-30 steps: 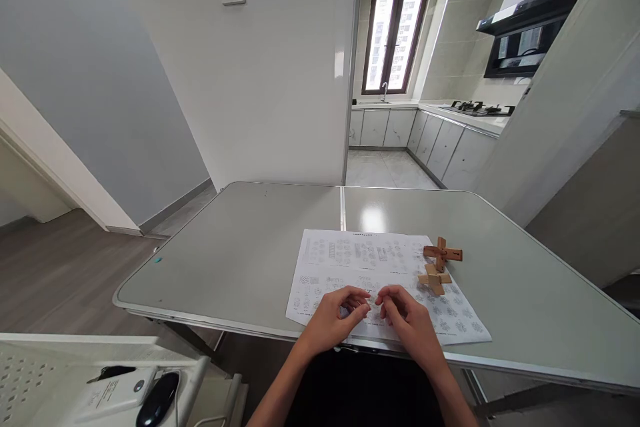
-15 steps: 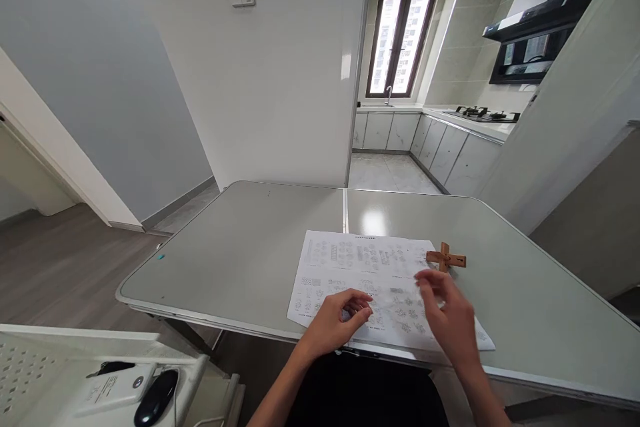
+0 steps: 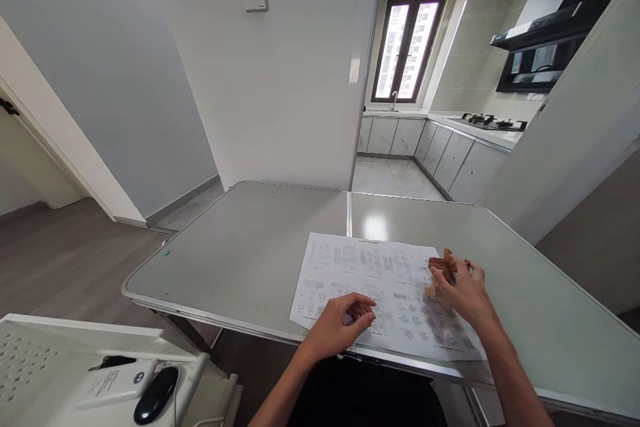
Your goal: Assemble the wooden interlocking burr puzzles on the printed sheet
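A printed instruction sheet (image 3: 345, 280) with rows of small diagrams lies on the table (image 3: 260, 253), reaching its front edge. Over the lower middle of the sheet rests my left hand (image 3: 340, 323), its fingers loosely curled, the thumb apart and nothing in it. At the sheet's right edge is a brown wooden cross-shaped puzzle (image 3: 440, 264) made of interlocked bars. My right hand (image 3: 465, 290) has its thumb and fingers around this puzzle from the right and covers much of it. One pale bar end shows below the thumb.
A small teal bit (image 3: 166, 253) lies near the table's left edge. Lower left, a white cart (image 3: 65, 330) holds a black computer mouse (image 3: 156, 395) and a white box (image 3: 116, 383). Behind the table stands a white wall (image 3: 295, 100), with a kitchen beyond at right.
My right hand has moved right and forward from above the sheet and closed around the wooden puzzle, which now looks turned. My left hand stays nearly still. The camera view has shifted slightly.
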### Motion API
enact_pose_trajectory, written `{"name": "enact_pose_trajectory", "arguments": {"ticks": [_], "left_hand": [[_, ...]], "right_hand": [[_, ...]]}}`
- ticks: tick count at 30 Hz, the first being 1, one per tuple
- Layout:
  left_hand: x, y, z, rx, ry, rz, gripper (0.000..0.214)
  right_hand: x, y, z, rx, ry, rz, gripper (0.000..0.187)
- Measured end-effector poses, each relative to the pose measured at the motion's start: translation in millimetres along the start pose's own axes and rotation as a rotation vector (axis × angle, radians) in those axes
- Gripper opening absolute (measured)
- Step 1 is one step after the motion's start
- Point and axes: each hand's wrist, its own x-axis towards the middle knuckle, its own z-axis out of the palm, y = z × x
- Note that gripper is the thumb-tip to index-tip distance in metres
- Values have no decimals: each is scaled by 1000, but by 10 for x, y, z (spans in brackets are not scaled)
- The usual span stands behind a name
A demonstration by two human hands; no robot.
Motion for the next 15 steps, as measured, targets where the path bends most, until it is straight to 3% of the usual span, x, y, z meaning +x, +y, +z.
{"name": "enact_pose_trajectory", "arguments": {"ticks": [7,11,15], "left_hand": [[-2,-2,-3,5,4,-4,34],[1,-16,1,14,9,-1,35],[6,-17,3,12,7,12,35]], "right_hand": [[18,-87,62,-62,44,-167,43],[-11,-204,72,-86,74,-214,40],[-81,-391,59,73,94,-318,40]]}}
